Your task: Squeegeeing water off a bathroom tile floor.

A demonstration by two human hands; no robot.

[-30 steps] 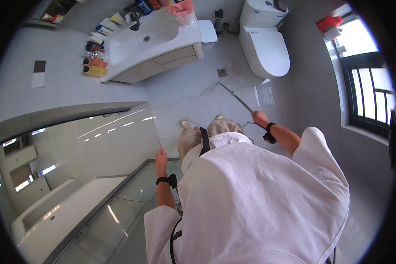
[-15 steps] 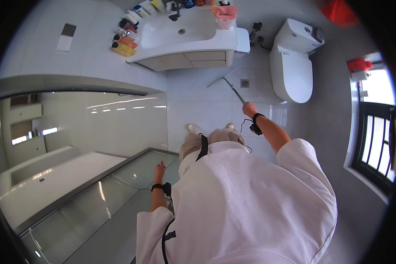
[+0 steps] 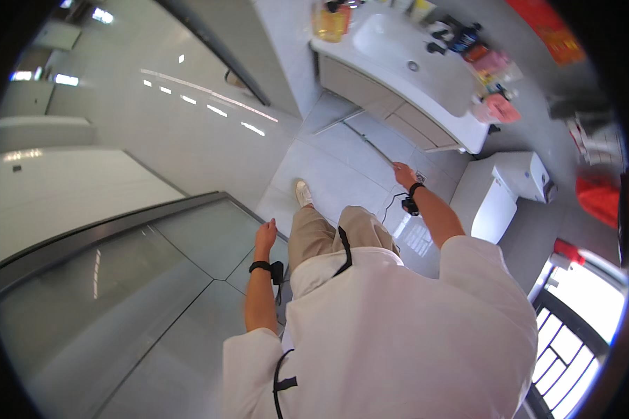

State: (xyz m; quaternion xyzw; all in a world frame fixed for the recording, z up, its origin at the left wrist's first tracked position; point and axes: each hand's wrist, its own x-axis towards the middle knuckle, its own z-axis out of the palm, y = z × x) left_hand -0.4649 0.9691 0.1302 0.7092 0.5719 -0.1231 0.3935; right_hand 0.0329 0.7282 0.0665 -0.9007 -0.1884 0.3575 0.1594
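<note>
My right hand (image 3: 403, 174) is closed around the upper end of a floor squeegee (image 3: 377, 149). Its thin handle slants forward and left to a narrow crossbar on the tiled floor (image 3: 304, 157), close to the base of the washbasin cabinet (image 3: 360, 82). My left hand (image 3: 265, 237) hangs at my left side, loosely curled with nothing visible in it. It is nearest to the metal-framed glass panel (image 3: 189, 241). Each wrist wears a black strap with a small device.
A white basin (image 3: 391, 42) ahead has bottles (image 3: 328, 24) and toiletries around its rim. To the right stand a white toilet (image 3: 493, 199) and a barred window (image 3: 566, 346). A floor drain (image 3: 420, 177) lies by my right hand. A dark cable (image 3: 391, 202) hangs near my right wrist.
My view has turned left, so basin and toilet appear further right and tilted. The squeegee's crossbar has come closer to the cabinet's left end. My right hand still grips the handle.
</note>
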